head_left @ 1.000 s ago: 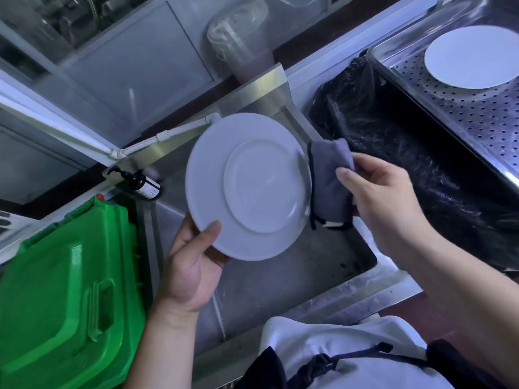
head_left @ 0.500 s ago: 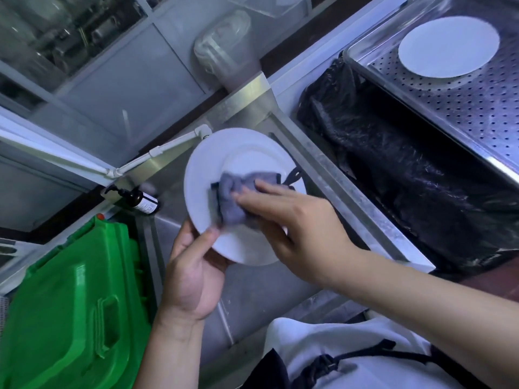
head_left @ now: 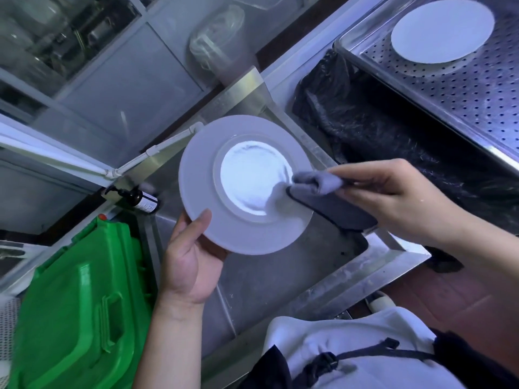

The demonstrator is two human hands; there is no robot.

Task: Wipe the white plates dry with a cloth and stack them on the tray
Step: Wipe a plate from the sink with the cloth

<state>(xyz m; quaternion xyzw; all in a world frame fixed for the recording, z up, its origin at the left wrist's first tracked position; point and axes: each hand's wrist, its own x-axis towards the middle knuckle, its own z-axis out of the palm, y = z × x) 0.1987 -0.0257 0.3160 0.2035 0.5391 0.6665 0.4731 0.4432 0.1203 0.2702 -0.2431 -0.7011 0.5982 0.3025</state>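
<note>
A white plate (head_left: 247,183) is gripped at its lower-left rim by the left hand (head_left: 188,256) over the sink (head_left: 280,276); a grey cloth (head_left: 323,192) — pinched in the right hand (head_left: 393,197) — touches its right side. The perforated tray (head_left: 463,88), bearing one plate (head_left: 442,32), lies up and right — nearer the right hand.

We are seeing cool, bluish, fairly dim light. Glare is pooling in the centre of the white plate (head_left: 254,179) and glinting along the perforated tray (head_left: 463,88). The grey cloth (head_left: 320,189) is smearing with motion blur, and wide-angle distortion is bending the edges.
</note>
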